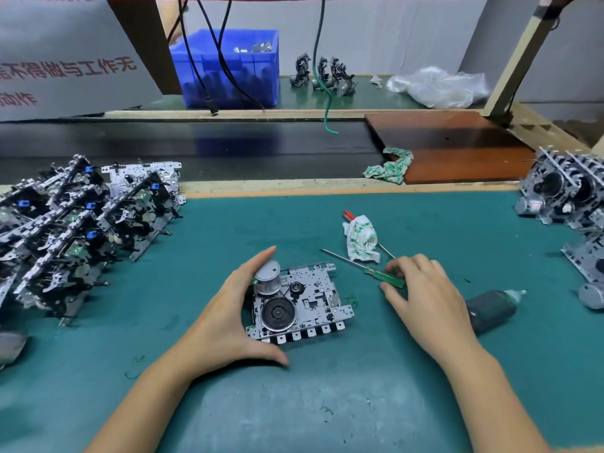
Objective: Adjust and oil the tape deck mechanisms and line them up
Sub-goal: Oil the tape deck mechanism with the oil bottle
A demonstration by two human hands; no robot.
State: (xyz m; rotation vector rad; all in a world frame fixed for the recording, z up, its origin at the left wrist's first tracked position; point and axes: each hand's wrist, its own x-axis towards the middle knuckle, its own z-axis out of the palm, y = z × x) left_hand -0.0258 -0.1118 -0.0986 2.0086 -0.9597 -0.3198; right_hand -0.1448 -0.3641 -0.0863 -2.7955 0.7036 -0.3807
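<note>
One tape deck mechanism (299, 300) lies flat on the green table (327, 403), cupped by the left hand (228, 308), whose fingers curve round its motor side. The right hand (421, 289) pinches the handle of a green screwdriver (362, 268), so adjusting looks about to begin. The oil bottle (490, 308) lies untouched just beside that hand. A row of mechanisms (81, 230) stands lined up at left (apparently finished); more (568, 204) wait at right.

Mechanism (304, 300) centre, stacks (81, 230) left — screwdriver (362, 268) right
</note>
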